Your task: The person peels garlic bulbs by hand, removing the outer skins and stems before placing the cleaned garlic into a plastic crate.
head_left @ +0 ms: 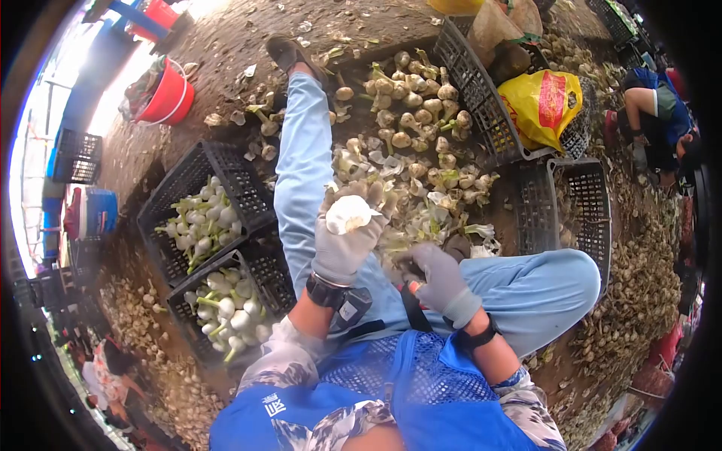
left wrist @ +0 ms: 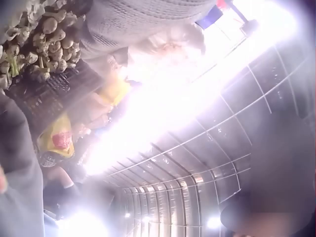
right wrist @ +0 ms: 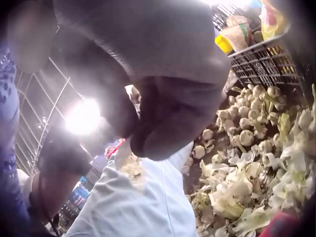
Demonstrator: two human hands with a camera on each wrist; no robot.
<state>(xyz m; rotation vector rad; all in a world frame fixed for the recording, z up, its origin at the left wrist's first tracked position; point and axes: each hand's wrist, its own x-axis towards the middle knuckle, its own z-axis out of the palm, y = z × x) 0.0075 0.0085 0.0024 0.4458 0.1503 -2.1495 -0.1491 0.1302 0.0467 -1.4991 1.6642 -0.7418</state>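
Note:
My gloved left hand (head_left: 340,252) is raised, palm up, with its fingers bent around a white garlic bulb (head_left: 349,214). In the left wrist view the bulb (left wrist: 168,47) is washed out by glare beside the grey glove. Lower and to the right, my gloved right hand (head_left: 442,282) has curled fingers and grips a tool whose red-orange end (head_left: 414,287) shows at the glove; I cannot tell its kind. A pale scrap of peel (right wrist: 131,170) hangs just below the right fingertips in the right wrist view.
Untrimmed garlic (head_left: 414,98) and loose peel (right wrist: 232,187) cover the ground ahead. Black crates of cleaned bulbs (head_left: 233,308) stand left. At right are another crate (head_left: 583,195), a yellow bag (head_left: 545,109) and a garlic heap (head_left: 632,270). A red bucket (head_left: 171,94) stands far left.

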